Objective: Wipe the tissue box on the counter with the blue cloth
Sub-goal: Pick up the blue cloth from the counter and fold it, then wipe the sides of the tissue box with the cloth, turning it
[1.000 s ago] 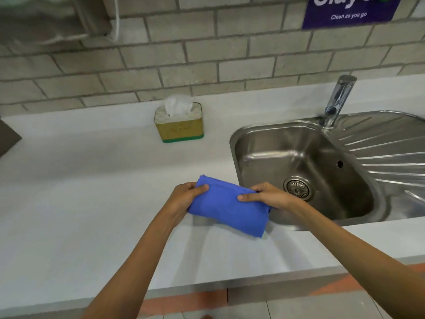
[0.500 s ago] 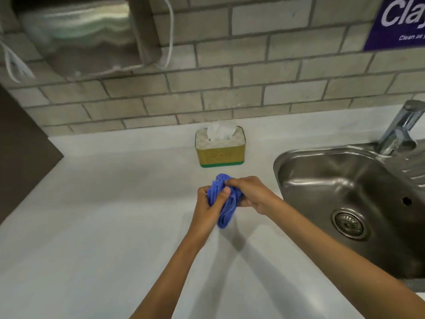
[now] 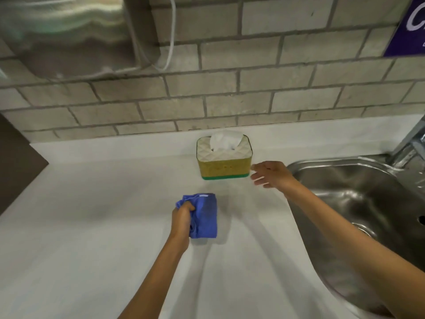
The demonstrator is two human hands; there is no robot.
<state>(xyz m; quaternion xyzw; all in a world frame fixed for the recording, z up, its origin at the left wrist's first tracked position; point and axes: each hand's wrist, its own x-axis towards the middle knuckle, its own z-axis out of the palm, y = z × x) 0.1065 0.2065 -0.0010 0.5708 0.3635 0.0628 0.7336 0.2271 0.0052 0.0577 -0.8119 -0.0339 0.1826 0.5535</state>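
Note:
The tissue box [image 3: 224, 166] is yellow with a green base and a quilted white top, a white tissue sticking out. It stands on the white counter [image 3: 92, 226] near the brick wall. My left hand [image 3: 182, 215] grips the folded blue cloth [image 3: 205, 217], which hangs over the counter in front of the box. My right hand [image 3: 271, 173] is stretched out with fingers apart just right of the box's lower right corner, holding nothing and a little apart from the box.
A steel sink [image 3: 358, 203] is set in the counter at the right, with its tap [image 3: 411, 143] at the far right edge. A metal dispenser [image 3: 69, 35] and a white cable [image 3: 171, 42] hang on the wall above. A dark panel [image 3: 16, 162] borders the left.
My right hand has let go of the cloth and reached toward the box's right side. The cloth now stays in my left hand alone. The view has moved closer to the box.

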